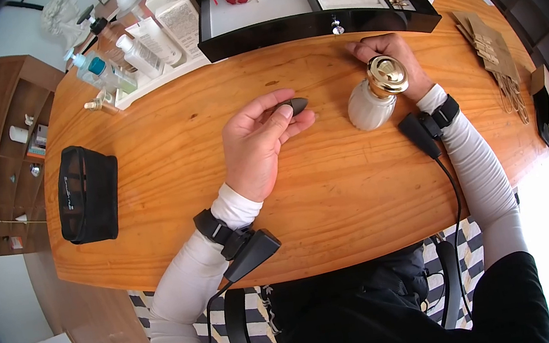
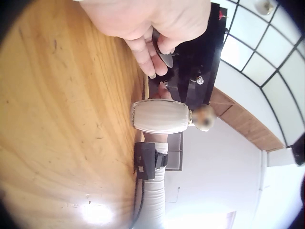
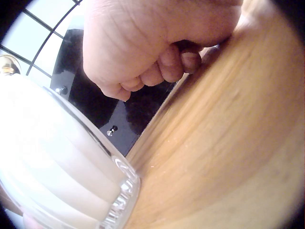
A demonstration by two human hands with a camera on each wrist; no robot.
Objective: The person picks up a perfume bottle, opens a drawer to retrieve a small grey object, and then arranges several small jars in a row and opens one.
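Dark pointed piece: lay between thumb and fingers of the left hand, jutting past them, above the tabletop.
Left hand: pinched the piece, nearly closed, with other fingers loosely extended.
Right hand: curled inward near the black drawer; could not tell if holding anything.
Gold-capped bottle: stood upright beside the right hand.

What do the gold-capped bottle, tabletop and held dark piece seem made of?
Bottle: probably glass or clear plastic, glossy; transparent rim around base. Cap: shiny gold, metal or plated plastic. Tabletop: likely wood, sheen; grain and knots. Dark piece: smooth, slight sheen, perhaps plastic; uncertain.
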